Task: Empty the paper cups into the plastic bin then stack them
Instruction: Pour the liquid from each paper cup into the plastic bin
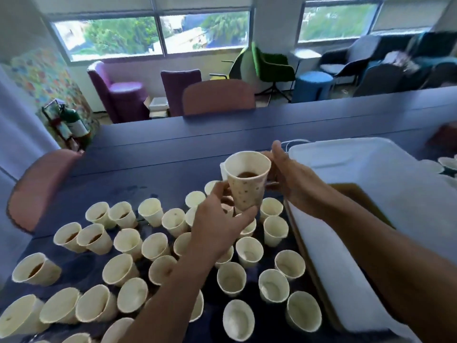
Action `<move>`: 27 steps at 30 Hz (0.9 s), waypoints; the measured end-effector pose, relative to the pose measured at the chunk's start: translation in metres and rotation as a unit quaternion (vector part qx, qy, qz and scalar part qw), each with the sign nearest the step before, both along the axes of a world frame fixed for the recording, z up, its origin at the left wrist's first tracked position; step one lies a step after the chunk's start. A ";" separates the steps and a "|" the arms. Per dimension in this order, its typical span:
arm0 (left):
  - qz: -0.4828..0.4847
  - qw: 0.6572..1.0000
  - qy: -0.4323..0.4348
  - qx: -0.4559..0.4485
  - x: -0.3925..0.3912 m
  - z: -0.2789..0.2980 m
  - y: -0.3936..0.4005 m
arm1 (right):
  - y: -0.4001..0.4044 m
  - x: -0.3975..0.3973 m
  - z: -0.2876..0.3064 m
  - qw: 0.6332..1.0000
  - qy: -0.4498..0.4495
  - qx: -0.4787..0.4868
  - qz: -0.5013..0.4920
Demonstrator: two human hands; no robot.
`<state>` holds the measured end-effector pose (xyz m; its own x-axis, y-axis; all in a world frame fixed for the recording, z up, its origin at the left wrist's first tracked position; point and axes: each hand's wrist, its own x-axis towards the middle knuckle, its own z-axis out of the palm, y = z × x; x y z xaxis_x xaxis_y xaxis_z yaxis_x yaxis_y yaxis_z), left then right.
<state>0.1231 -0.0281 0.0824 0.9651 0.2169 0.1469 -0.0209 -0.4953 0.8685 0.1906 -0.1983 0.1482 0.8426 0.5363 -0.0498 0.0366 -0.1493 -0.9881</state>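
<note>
A speckled paper cup [247, 184] with brown liquid in its bottom is held upright above the table. My left hand [220, 224] grips its lower part from below. My right hand [291, 179] touches the cup's right side, fingers curled round the back. Several cream paper cups [153, 243] stand below on the dark blue table [173, 149], some with brown liquid inside. The white plastic bin [329, 273] sits to the right of the cups, with brown liquid [356, 191] showing inside it. My right forearm crosses over the bin's near wall.
More cups [447, 163] stand at the far right behind the bin. A white cable [294, 142] lies behind the bin. Pinkish chairs [37, 189] stand at the table's left and far side. Armchairs and stools fill the room beyond.
</note>
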 end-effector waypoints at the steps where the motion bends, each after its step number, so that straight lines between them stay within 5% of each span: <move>1: -0.011 1.000 -0.001 -0.003 0.003 0.002 -0.012 | -0.013 -0.002 -0.004 0.999 -0.008 0.031 0.006; 12: -0.158 0.986 0.008 0.049 0.025 -0.004 -0.127 | -0.118 -0.021 -0.046 0.971 -0.109 0.014 -0.212; 19: -0.246 0.952 0.033 0.180 0.031 -0.024 -0.152 | -0.173 -0.020 -0.067 0.947 -0.125 -0.100 -0.280; 27: -0.278 0.928 0.087 0.230 0.035 -0.028 -0.152 | -0.205 -0.007 -0.104 0.907 -0.163 -0.258 -0.289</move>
